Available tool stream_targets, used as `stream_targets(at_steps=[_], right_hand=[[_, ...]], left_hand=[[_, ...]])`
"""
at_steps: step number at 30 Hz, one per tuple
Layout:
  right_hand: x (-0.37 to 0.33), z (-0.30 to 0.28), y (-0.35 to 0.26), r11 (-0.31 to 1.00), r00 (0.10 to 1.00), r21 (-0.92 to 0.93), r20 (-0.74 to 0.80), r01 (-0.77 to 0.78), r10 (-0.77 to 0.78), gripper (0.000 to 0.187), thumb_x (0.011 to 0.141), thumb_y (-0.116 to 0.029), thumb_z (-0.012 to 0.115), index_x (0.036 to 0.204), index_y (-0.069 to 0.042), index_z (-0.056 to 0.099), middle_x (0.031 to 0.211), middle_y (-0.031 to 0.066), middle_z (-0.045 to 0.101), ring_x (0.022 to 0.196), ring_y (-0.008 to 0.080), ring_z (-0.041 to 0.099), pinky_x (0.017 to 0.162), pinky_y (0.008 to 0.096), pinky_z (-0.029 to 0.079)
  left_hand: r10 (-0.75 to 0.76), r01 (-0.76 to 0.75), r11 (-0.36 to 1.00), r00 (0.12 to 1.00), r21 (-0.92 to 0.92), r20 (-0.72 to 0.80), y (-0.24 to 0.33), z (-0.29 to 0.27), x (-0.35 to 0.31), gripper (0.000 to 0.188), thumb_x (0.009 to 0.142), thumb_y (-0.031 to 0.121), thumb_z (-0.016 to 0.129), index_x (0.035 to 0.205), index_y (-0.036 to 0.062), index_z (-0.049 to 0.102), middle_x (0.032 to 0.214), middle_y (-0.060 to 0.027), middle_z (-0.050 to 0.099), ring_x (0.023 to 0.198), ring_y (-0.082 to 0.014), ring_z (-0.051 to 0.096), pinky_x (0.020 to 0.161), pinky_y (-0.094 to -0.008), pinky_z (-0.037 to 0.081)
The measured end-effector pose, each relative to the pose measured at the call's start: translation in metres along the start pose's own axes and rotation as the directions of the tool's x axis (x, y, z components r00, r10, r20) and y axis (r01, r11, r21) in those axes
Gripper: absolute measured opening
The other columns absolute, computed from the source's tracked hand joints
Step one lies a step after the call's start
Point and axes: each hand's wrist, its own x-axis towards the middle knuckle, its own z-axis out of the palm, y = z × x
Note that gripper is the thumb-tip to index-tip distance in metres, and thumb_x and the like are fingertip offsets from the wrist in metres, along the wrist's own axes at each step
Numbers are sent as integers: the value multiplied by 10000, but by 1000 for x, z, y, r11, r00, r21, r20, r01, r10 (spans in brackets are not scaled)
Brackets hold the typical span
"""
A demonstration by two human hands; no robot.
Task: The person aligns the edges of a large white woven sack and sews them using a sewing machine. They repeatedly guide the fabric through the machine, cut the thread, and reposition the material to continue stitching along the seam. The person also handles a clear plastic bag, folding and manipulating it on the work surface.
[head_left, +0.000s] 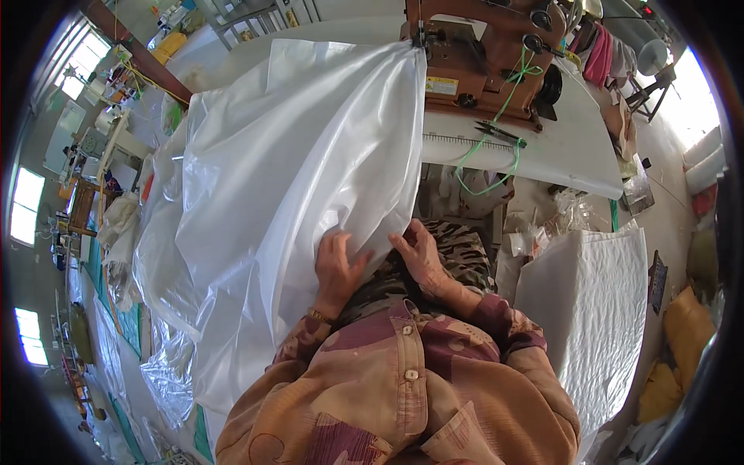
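Note:
A large shiny white plastic sheet (256,170) runs from the sewing machine down over the table's front edge to my lap. Its upper right corner lies at the needle area of the brown sewing machine (484,62). My left hand (335,271) rests against the sheet's lower part, thumb apart from the bent fingers. Small folds pucker the sheet just above those fingertips. To its right, my right hand (425,260) pinches the sheet's right edge between thumb and fingers, over my camouflage-patterned trousers. The part of the sheet under the machine's needle is hardly visible.
Dark thread snips (501,134) lie on the pale sewing table (558,159) beside a ruler strip (457,140). A green cord (496,112) loops down from the machine. A white folded sheet stack (585,310) stands at my right. Yellow bundles (682,333) lie farther right.

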Motion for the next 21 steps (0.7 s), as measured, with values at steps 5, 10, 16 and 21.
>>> stream_targets(at_steps=[5, 10, 16, 21], right_hand=[[-7, 8, 23, 973, 966, 194, 245, -128, 78, 297, 957, -188, 666, 1138, 46, 642, 906, 83, 680, 851, 113, 610, 762, 300, 512], [-14, -2, -28, 996, 944, 43, 323, -78, 60, 203, 974, -104, 600, 1093, 43, 672, 926, 16, 690, 849, 69, 586, 782, 257, 497], [-24, -60, 20, 971, 988, -209, 71, -118, 136, 181, 944, -94, 596, 1012, 60, 663, 792, 3, 645, 688, 49, 535, 604, 235, 454], [-16, -83, -13, 809, 994, -588, -102, -20, -50, 172, 933, -138, 641, 982, 26, 658, 762, 84, 666, 648, 145, 593, 598, 321, 480]], left_hand=[[-124, 136, 981, 988, 137, -94, -46, -6, -56, 373, 846, 202, 749, 1107, -4, 580, 1085, -190, 600, 960, -392, 596, 829, -458, 478], [-256, 261, 958, 965, 122, -55, -88, -12, -89, 190, 901, 187, 686, 975, 18, 638, 944, -158, 632, 887, -361, 624, 770, -432, 478], [-432, 569, 779, 791, -263, 432, -103, -84, -93, 149, 929, 141, 672, 886, 3, 640, 727, -49, 605, 714, -141, 559, 654, -323, 446], [-516, 715, 507, 699, -481, 495, -76, -122, -110, 200, 972, 158, 622, 903, -24, 668, 795, 27, 637, 745, -68, 548, 661, -251, 434]])
